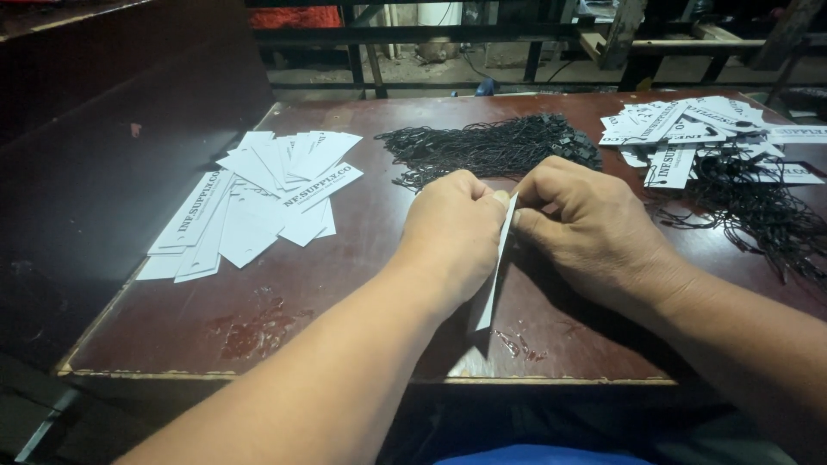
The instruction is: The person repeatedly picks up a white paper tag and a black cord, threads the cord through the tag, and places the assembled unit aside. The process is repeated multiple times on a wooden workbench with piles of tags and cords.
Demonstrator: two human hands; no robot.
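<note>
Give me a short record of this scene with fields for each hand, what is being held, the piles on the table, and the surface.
left hand: pinches the top edge of a white paper tag
right hand: fingertips at the same top edge
tag pose: edge-on to the camera, hanging down
left pile: loose white tags, no strings
middle pile: black string loops
right pile: tags with strings attached
surface: worn reddish-brown table

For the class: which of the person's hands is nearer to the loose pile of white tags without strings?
Left. The left hand is just right of the loose tag pile; the right hand is farther right, beyond the held tag.
</note>
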